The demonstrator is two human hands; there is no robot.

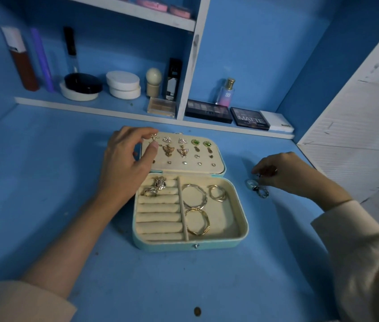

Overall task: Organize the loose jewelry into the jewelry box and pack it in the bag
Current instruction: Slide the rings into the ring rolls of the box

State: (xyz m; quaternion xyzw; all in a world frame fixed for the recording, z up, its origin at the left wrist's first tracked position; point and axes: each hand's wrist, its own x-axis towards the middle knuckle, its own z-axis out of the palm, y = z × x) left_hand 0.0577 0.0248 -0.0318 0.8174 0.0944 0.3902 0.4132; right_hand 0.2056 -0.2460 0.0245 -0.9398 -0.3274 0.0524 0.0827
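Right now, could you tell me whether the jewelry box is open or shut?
Open: the jewelry box has its lid lying back, showing earrings and bangles inside.

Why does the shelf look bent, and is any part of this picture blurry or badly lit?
Head view: the wide-angle lens bows the shelf edge and stretches the sleeve at the corner; light is dim, blue-tinted; the right hand and the loose jewelry at its fingertips look smeared, the jewelry box sharp.

The turquoise jewelry box [172, 247] lies open at frame centre: earrings [182, 151] on its cream lid [184, 168], a star earring [153, 137] pinched at the lid's upper left, rings [154, 188] in the rolls [158, 217], gold hoops [195, 198] beside them. Loose silvery-blue pieces [263, 193] lie right of it.
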